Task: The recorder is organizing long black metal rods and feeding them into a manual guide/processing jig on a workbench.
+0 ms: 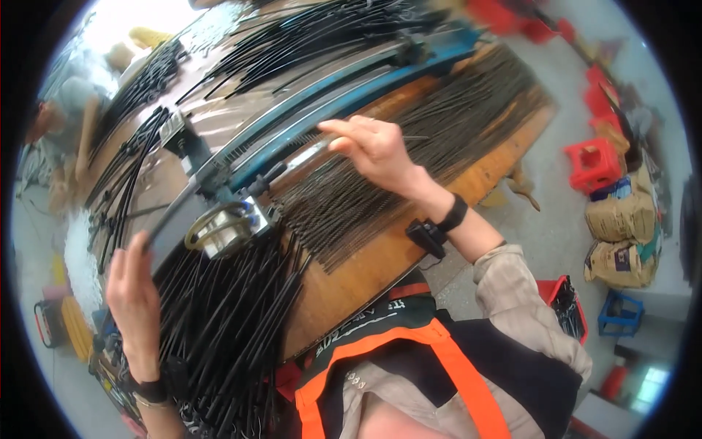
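My right hand [373, 146] reaches over a wooden workbench [380, 256] and pinches a thin dark metal rod above a spread of many similar thin rods [409, 139]. My left hand [131, 293] rests on the end of a grey metal lever beside a round metal spool [223, 230] of a blue machine rail [329, 102]. A bundle of black sleeved rods [227, 322] lies under and right of the left hand.
More black rods [292, 36] are heaped behind the blue rail. Another person [66, 117] works at the far left. Red plastic stools [596, 164], filled sacks [621, 234] and a blue stool [620, 314] stand on the floor at right.
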Action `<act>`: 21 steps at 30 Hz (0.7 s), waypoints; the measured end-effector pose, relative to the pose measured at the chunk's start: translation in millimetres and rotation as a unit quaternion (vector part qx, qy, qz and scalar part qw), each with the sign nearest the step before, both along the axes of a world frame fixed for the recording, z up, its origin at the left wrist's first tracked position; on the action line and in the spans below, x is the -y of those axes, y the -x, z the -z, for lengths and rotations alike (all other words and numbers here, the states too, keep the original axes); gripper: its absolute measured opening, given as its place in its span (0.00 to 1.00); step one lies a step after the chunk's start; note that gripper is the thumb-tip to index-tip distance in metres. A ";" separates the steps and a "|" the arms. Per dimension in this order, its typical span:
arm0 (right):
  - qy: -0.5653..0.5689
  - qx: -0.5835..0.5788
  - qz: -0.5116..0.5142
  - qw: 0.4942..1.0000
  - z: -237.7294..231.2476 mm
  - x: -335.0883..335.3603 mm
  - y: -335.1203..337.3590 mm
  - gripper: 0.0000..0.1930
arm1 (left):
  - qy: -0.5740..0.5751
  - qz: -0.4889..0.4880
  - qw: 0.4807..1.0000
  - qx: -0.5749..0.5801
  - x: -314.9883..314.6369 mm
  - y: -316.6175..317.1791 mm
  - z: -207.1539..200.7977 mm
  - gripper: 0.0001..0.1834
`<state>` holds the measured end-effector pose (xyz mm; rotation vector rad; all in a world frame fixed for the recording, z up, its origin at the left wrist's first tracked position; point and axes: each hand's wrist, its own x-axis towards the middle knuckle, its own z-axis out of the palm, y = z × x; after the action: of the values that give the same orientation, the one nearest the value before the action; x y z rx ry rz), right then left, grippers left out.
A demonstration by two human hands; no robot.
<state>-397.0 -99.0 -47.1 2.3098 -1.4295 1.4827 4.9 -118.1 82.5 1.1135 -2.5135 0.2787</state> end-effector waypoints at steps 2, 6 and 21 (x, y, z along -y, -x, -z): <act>0.066 0.005 0.033 0.997 10.6 10.9 9.4 0.12 | 0.052 -0.051 0.997 -0.039 9.5 -38.1 -8.4 0.13; -0.057 0.019 0.055 0.997 18.0 29.1 7.7 0.11 | -0.021 -0.224 0.964 -0.143 14.2 -66.2 -29.4 0.12; 0.008 -0.105 -0.231 0.967 -30.7 150.3 -169.2 0.14 | -0.011 -0.229 0.968 -0.107 -46.4 -133.5 -9.6 0.14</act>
<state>-227.8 -249.2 -16.5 2.8218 -0.8601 1.2649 138.3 -71.6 92.0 1.6325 -2.0550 0.2374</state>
